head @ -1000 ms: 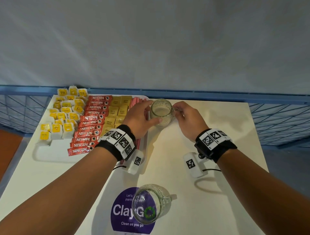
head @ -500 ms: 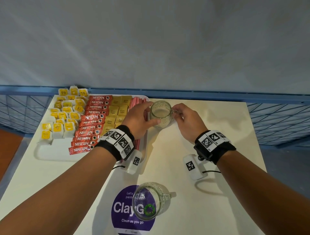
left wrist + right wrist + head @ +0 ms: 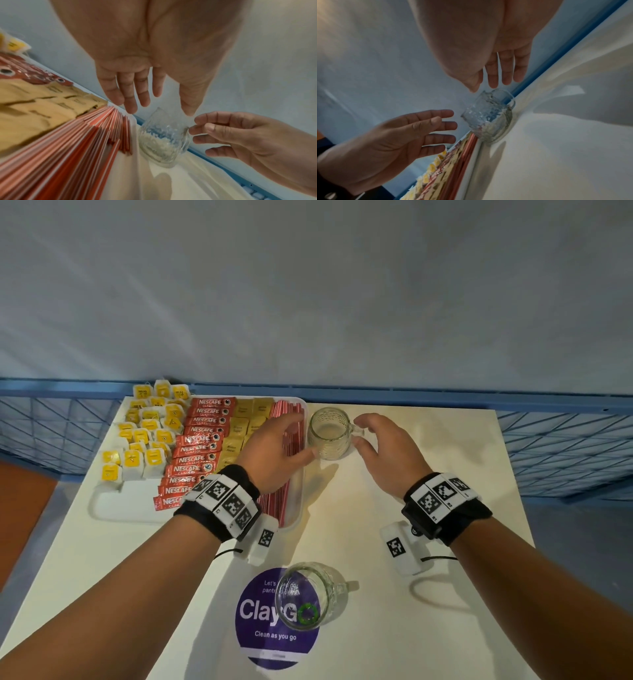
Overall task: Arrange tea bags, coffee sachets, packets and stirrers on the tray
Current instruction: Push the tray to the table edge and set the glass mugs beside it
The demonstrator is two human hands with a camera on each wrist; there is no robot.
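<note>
The white tray [image 3: 114,510] at the table's far left holds rows of yellow tea bags [image 3: 147,436], red Nescafe sachets [image 3: 202,440], brown sugar packets [image 3: 239,433] and red-and-white stirrers [image 3: 275,505]. A small glass mug [image 3: 329,436] stands upright on the table just right of the tray's far corner. My left hand [image 3: 281,440] hovers over the stirrers with fingers spread, a little apart from the mug [image 3: 163,142]. My right hand [image 3: 380,440] is open beside the mug's handle and holds nothing. The right wrist view shows the mug [image 3: 489,116] free between both hands.
A second glass mug [image 3: 305,597] stands near me on a purple round sticker [image 3: 260,638]. A blue rail with mesh [image 3: 428,398] runs along the table's far edge. The white table [image 3: 445,594] stretches out to the right.
Both hands have come off the far mug and opened: the left drew back toward the tray, the right away from the handle. The mug stays where it stood.
</note>
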